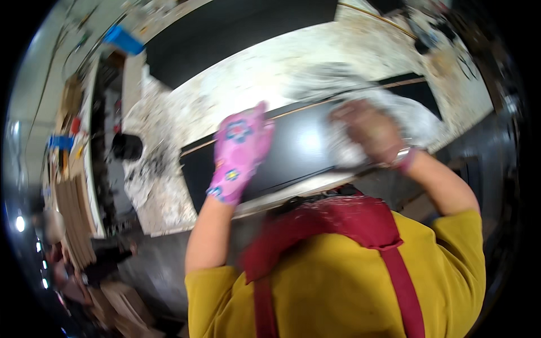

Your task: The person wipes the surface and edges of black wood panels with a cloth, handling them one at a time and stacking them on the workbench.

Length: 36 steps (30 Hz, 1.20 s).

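Note:
A long black panel (287,147) with a bare wood-coloured edge lies on the stained white worktable (203,107) in front of me. My left hand (241,141), in a pink flowered glove, rests over the panel's left part with its fingers stretched out, holding nothing. On the right part, my right hand (372,132), in a dark brownish glove, presses on a crumpled whitish cloth (417,121) and seems to grip it. Motion smears that hand and the cloth, so its fingers do not show clearly. The cloth spreads past the panel's far edge.
Another large black panel (236,34) lies across the table's far side. At the left are a blue container (123,40) and a black cup-like container (127,146). A thin rod (380,18) and small tools lie far right. Stacked boards (74,219) stand left, with a person (70,281) behind.

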Each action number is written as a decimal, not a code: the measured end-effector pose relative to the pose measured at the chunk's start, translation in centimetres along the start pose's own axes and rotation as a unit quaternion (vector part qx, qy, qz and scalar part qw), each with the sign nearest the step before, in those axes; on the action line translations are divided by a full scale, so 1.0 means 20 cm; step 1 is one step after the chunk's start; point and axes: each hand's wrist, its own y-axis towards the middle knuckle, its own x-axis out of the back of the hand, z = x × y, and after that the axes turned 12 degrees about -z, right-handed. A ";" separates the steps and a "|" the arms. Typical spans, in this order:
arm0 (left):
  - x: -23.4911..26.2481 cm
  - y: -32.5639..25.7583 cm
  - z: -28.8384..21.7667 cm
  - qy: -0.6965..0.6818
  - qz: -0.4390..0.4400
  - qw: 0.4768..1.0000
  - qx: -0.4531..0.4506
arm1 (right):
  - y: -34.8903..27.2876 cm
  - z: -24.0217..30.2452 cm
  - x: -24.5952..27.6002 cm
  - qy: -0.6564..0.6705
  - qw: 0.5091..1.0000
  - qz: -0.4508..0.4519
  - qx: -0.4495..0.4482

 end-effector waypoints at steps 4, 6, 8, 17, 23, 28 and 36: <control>-0.08 -0.08 -0.04 0.043 -0.064 0.965 -0.250 | -0.07 -0.30 0.26 -0.110 0.986 -0.119 -0.035; -0.15 -0.19 -0.08 -0.122 -0.109 0.933 -0.321 | 0.01 -0.21 0.23 -0.045 0.990 -0.043 -0.125; -0.16 -0.25 -0.15 -0.245 -0.109 0.894 -0.360 | 0.10 -0.07 0.12 -0.021 0.999 -0.021 -0.011; 0.00 -0.28 -0.16 -0.291 0.036 0.919 -0.263 | 0.85 0.71 -0.82 0.109 0.944 0.099 0.295; -0.02 -0.29 -0.15 -0.268 -0.010 0.927 -0.260 | 0.93 0.83 -0.97 0.165 0.919 0.132 0.332; -0.13 -0.25 -0.17 -0.289 -0.100 0.894 -0.326 | 0.97 0.60 -0.57 0.304 0.944 0.132 -0.010; -0.05 -0.27 -0.16 -0.376 -0.013 0.900 -0.221 | 0.93 0.76 -0.93 0.053 0.949 0.107 0.293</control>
